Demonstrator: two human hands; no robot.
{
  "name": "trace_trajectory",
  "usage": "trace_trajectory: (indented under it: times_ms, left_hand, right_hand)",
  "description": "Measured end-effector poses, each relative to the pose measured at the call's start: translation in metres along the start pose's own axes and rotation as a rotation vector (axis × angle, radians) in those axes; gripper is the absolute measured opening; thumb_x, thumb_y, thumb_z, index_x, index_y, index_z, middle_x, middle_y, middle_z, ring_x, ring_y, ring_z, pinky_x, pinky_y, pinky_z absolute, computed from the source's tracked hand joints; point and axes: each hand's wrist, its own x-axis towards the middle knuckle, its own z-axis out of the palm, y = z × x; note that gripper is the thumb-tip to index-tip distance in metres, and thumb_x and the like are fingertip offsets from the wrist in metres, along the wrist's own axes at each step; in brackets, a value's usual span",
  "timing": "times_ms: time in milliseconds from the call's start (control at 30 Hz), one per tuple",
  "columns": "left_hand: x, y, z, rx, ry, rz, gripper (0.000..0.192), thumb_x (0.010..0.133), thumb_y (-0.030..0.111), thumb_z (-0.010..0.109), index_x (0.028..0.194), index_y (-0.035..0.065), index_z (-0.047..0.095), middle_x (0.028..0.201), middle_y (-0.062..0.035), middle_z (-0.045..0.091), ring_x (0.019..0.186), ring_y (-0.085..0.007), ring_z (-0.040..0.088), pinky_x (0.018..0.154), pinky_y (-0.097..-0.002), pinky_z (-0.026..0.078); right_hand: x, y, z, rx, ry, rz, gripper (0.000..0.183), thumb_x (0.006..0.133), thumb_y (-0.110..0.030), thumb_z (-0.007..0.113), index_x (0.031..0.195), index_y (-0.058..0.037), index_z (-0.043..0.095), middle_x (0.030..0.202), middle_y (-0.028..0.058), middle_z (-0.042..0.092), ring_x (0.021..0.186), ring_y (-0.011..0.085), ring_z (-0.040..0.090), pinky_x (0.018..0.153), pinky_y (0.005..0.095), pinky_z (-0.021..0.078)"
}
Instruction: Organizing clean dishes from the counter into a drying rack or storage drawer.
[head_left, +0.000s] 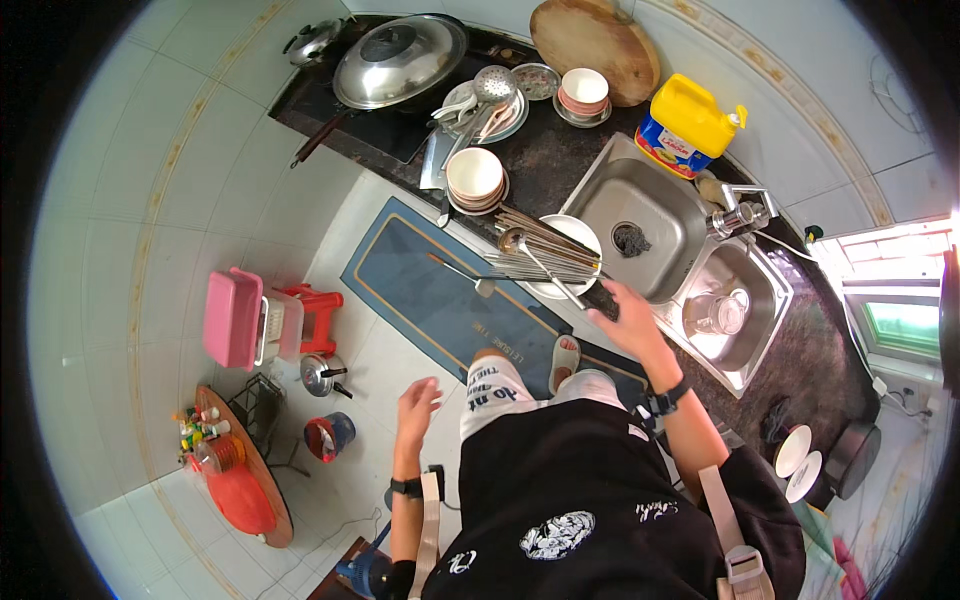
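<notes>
My right hand (625, 319) is at the counter's front edge, fingers apart, by the handle end of a metal ladle (555, 279); whether a fingertip touches it I cannot tell. The ladle lies with a bundle of chopsticks (551, 236) across a white plate (581, 226) beside the double sink. My left hand (417, 409) hangs over the floor, holding nothing, fingers loosely apart. Left of the plate stand stacked bowls (475, 174) and a cleaver (437, 159). Farther back, a skimmer (494, 86) and spoons lie on stacked plates (517, 124).
The steel sink (626, 191) has a dark scourer (631, 240) at its drain; a glass jar (720, 313) lies in the smaller basin. Behind stand a yellow detergent jug (694, 120), a round cutting board (596, 49) and a lidded wok (401, 60). A mat (420, 277) covers the floor.
</notes>
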Motion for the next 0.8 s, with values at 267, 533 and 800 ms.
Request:
trace_trajectory:
  times_ms: [267,533,800]
  left_hand:
    - [0.142,0.051,0.084,0.02,-0.461,-0.153,0.071,0.093,0.03,0.077,0.145,-0.0054,0.044,0.127,-0.0177,0.064,0.113,-0.0261,0.065,0.088,-0.036,0.056]
    - [0.211,0.082,0.132,-0.402,-0.405,-0.19,0.092,0.083,0.02,0.087,0.152,-0.0015,0.03,0.135,-0.0136,0.056,0.12,-0.0229,0.059,0.093,-0.0393,0.054]
    - [0.242,0.109,0.141,-0.419,-0.509,-0.254,0.06,0.096,0.03,0.073,0.141,0.0037,0.041,0.126,-0.013,0.061,0.117,-0.0243,0.062,0.094,-0.0425,0.054]
  right_hand:
    - [0.106,-0.032,0.08,-0.602,0.015,-0.1,0.13,0.059,-0.028,0.094,0.162,-0.0044,0.018,0.162,0.0263,0.027,0.15,0.0436,0.027,0.121,0.0562,0.0259]
    - [0.133,-0.015,0.1,-0.654,-0.021,-0.049,0.129,0.057,-0.023,0.092,0.161,-0.002,0.017,0.155,0.0255,0.037,0.148,0.0415,0.032,0.124,0.058,0.0211]
    - [0.145,-0.002,0.108,-0.556,-0.013,-0.123,0.109,0.058,-0.015,0.087,0.152,0.0001,0.034,0.131,0.0194,0.051,0.127,0.0375,0.048,0.112,0.0491,0.0371]
